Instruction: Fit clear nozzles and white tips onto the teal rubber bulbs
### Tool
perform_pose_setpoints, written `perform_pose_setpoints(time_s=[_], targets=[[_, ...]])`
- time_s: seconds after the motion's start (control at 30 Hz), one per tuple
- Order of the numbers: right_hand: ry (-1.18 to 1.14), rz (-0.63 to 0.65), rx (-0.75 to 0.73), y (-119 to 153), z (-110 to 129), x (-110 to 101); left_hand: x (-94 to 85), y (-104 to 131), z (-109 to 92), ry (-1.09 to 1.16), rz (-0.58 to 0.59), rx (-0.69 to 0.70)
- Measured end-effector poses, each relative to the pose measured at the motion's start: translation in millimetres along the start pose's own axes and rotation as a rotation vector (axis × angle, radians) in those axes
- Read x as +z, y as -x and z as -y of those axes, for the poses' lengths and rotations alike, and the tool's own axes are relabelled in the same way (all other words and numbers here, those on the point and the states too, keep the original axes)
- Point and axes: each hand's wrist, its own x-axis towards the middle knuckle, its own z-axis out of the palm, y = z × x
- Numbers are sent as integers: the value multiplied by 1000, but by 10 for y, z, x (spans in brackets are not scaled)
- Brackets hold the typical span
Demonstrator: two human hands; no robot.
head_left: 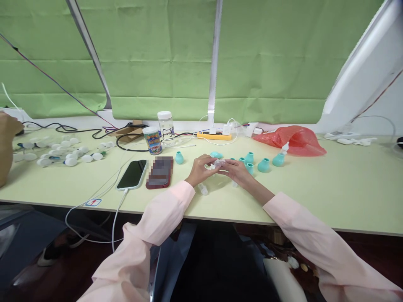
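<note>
Now the left hand point(199, 169) and right hand point(239, 171) both pinch a small clear plastic piece point(218, 163) above the pale table point(317, 188), likely light, stiff and a touch slippery, best gripped by its edges.

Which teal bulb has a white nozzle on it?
The rightmost bulb, in front of the red bag: a white nozzle points up from its neck; none shows on the other bulbs.

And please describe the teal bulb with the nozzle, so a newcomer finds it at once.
On the pale yellow table, look right for the red plastic bag. Just in front of its left half sits a teal bulb. A white pointed nozzle rises from its neck, unlike the open-necked teal bulbs to its left.
</note>
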Motion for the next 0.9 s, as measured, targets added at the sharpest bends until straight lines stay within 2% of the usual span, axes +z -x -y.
perform_pose_setpoints(time_s=[0.1, 0.17, 0.23, 0.3, 0.37, 0.43, 0.53, 0.7, 0.8, 0.9], targets=[[-17, -42, -32, -9, 10, -7, -82, -44, -18, -94, 39, 12], [-22, -83, -54, -16, 21, -14, -195, -108, -3, -176, 0, -43], [-27, -96, -67, -17, 33, -17, -325, -172, 53, -356, -102, -164], [-37, -82, -74, -12, 44, -16, -436, -208, 150, -609, -124, -348], [-45, -71, -78, -3, 54, -10, -503, -201, 266, -800, -47, -512], [-37, -69, -71, 5, 60, -4, -525, -162, 373, -893, 101, -606], [-4, -61, -56, 10, 58, 6, -518, -97, 467, -945, 270, -626], [73, -105, -83, 3, 33, 28, -546, -65, 479, -950, 390, -539], [142, -143, -92, -9, 13, 30, -587, -78, 485, -848, 393, -491], [183, -144, -79, -25, -12, 13, -606, -117, 495, -732, 294, -473]])
